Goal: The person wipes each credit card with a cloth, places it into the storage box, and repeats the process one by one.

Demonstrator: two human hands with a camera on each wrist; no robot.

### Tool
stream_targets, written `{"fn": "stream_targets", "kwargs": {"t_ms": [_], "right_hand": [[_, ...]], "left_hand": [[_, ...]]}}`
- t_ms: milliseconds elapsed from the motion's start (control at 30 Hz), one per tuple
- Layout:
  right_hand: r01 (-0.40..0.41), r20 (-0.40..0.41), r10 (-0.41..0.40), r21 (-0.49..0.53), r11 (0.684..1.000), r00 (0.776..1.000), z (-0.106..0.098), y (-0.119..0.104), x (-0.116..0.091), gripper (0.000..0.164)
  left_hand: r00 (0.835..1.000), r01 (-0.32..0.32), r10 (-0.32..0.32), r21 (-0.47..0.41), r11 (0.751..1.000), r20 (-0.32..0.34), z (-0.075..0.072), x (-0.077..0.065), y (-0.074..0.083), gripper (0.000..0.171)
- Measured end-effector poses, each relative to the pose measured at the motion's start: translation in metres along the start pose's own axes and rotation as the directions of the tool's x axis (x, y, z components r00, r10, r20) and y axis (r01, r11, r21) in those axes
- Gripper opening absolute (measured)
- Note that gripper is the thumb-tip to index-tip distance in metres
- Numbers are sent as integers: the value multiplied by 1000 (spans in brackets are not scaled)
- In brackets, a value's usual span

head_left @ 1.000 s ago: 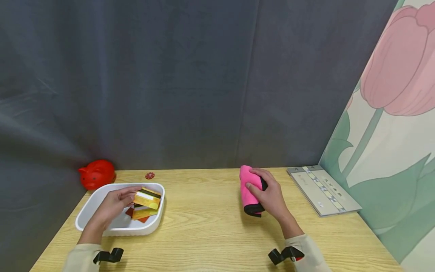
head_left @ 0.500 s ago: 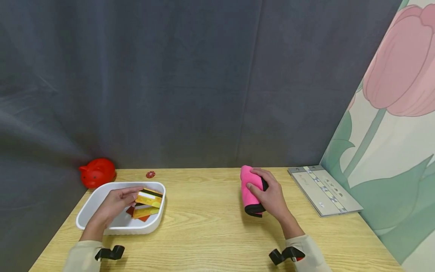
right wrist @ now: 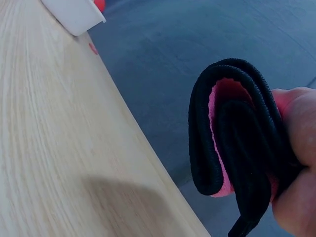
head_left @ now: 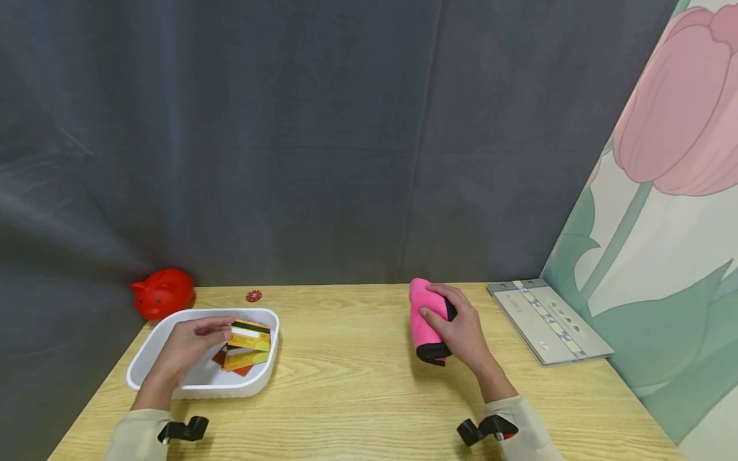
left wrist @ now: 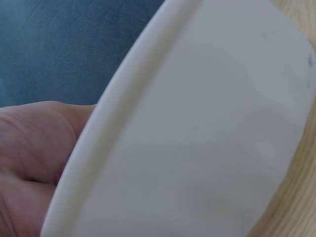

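My left hand (head_left: 190, 346) reaches over the white tray (head_left: 136, 371) and pinches a yellow bank card (head_left: 251, 339) with a dark stripe at its edge. Under that card lie another yellow card (head_left: 246, 360) and some orange-red pieces, partly covered. In the left wrist view the tray's outer wall (left wrist: 197, 128) hides the fingers and card. On the right, my right hand (head_left: 461, 326) grips a folded pink cloth (head_left: 423, 320) with black edging, held above the wooden table. The right wrist view shows the cloth's black folded edge (right wrist: 200, 143) end-on.
A red piggy bank (head_left: 164, 294) stands behind the tray at left. Near the table's back edge lies a red poker chip (head_left: 254, 296). A flat grey-beige book (head_left: 550, 323) lies at the right by the flowered wall. A dark curtain (head_left: 323, 147) hangs behind the table (head_left: 340, 378).
The left hand and its card have shifted slightly left over the tray. My right hand keeps its hold on the cloth, almost still.
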State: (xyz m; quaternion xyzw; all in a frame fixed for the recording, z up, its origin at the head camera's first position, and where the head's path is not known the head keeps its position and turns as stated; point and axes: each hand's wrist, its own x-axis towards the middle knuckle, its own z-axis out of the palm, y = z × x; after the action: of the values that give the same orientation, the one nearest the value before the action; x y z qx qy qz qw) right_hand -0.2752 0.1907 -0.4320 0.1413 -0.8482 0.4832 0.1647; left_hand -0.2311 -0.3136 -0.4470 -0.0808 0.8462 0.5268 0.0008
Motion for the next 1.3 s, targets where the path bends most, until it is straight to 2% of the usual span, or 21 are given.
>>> {"fn": "stream_targets", "kwargs": {"t_ms": [200, 367, 500, 633, 833, 1000, 1167, 1300], "right_hand": [[-62, 13, 62, 6, 998, 998, -7, 6, 1, 50], [-64, 40, 64, -13, 998, 997, -15, 16, -1, 49], [-75, 71, 77, -32, 997, 994, -22, 28, -4, 49], [-96, 97, 102, -61, 993, 990, -28, 46, -4, 51], [-152, 170, 167, -97, 984, 971, -32, 71, -10, 53], [-188, 247, 207, -97, 977, 947, -30, 84, -15, 56], [-167, 275, 202, -146, 975, 940, -31, 84, -14, 63], [-128, 301, 193, -223, 966, 934, -40, 78, -12, 72]], "left_hand": [[1000, -1, 2, 35, 999, -13, -1, 0, -1, 45], [1000, 10, -10, 84, 996, -11, 0, -2, 2, 44], [1000, 19, -17, 115, 993, -18, 1, -3, 9, 49], [1000, 4, -2, 89, 996, -19, 4, -2, 19, 53], [996, -84, 84, 4, 996, -15, 17, -5, 38, 55], [986, -164, 164, 12, 986, -1, 30, -10, 58, 54], [963, -269, 268, 75, 960, 17, 36, -16, 78, 47], [935, -355, 352, 135, 925, 45, 33, -24, 98, 42]]}}
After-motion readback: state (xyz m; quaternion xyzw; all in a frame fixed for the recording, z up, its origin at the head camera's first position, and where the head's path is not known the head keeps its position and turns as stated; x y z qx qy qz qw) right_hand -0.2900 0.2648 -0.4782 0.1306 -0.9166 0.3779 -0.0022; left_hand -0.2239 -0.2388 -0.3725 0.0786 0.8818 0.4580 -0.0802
